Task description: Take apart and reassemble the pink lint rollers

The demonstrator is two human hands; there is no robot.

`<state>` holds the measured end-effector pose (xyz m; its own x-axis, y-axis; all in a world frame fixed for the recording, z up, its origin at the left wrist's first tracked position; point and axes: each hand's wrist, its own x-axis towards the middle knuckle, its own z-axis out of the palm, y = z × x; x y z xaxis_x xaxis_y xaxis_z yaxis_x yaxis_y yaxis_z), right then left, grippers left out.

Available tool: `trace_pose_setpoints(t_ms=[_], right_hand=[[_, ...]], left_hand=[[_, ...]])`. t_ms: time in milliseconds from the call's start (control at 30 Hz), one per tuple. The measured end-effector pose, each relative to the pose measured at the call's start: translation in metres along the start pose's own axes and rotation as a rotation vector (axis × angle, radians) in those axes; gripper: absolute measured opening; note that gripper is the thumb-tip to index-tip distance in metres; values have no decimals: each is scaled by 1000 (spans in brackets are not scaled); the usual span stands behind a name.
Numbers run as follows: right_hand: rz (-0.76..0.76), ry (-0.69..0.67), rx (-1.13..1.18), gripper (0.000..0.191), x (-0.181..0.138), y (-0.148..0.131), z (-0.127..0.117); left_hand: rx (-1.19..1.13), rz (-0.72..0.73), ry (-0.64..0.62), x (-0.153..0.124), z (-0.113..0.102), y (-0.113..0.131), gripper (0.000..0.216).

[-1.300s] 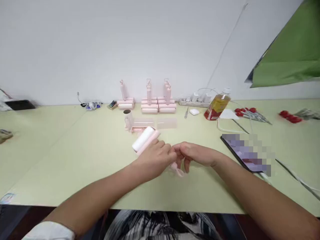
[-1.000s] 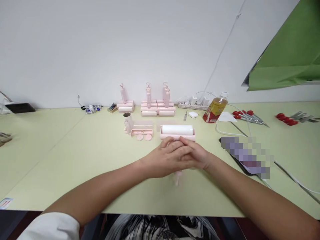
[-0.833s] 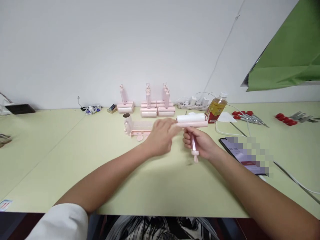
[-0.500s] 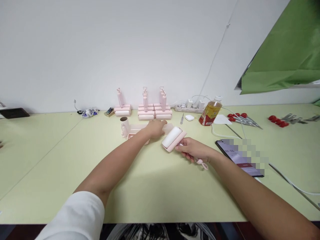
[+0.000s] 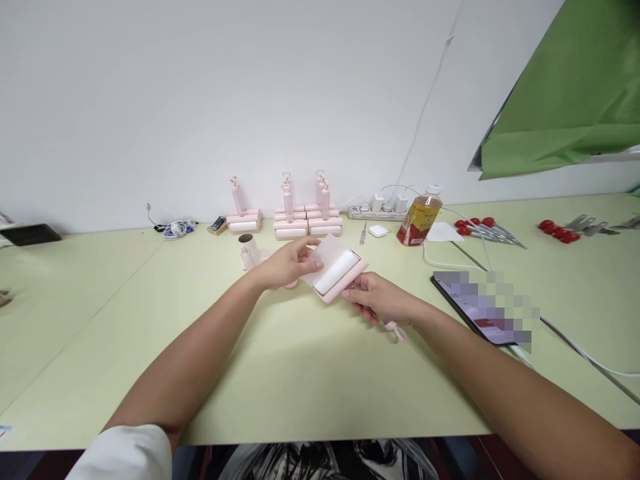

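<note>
Your R hand (image 5: 381,298), just R of frame ctr, has its fingers wrapped round the handle of the pink roller (image 5: 346,280), which sits tilted mid-frame w/ its white roll facing up & loop end (image 5: 397,331) poking out below your palm. Your L hand (image 5: 286,265), L of ctr, pinches the clear cover (image 5: 327,252) btw thumb & fingers; cover lies along the roll's upper-L side, can't tell if it's seated. Cardboard tube (image 5: 247,247) stands just beyond your L wrist, partly hidden. Finished-looking pink rollers (image 5: 291,230) stand upper ctr, handles up. Bottle (image 5: 421,217) upper R, phone (image 5: 483,313) mid-R.
</note>
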<state>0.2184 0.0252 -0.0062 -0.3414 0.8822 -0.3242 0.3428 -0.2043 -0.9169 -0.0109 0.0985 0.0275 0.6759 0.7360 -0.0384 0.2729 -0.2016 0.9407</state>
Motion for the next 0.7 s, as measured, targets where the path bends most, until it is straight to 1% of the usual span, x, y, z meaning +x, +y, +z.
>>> trace_pose_setpoints(t_ms=[100, 167, 267, 400, 567, 700], right_hand=[[6, -24, 5, 26, 0, 2, 1], [21, -24, 9, 27, 1, 3, 1], [61, -11, 10, 28, 2, 5, 1], [71, 11, 9, 29, 2, 5, 2], [5, 66, -68, 27, 3, 7, 5], [-139, 144, -218, 23, 2, 8, 9]], left_hand=[[18, -2, -2, 2, 3, -3, 55], [49, 24, -10, 4, 5, -7, 53], [79, 88, -19, 8, 11, -14, 48], [58, 94, -19, 9, 13, -17, 46], [-32, 88, -69, 4, 4, -8, 49], [-36, 138, -83, -2, -3, -6, 47]])
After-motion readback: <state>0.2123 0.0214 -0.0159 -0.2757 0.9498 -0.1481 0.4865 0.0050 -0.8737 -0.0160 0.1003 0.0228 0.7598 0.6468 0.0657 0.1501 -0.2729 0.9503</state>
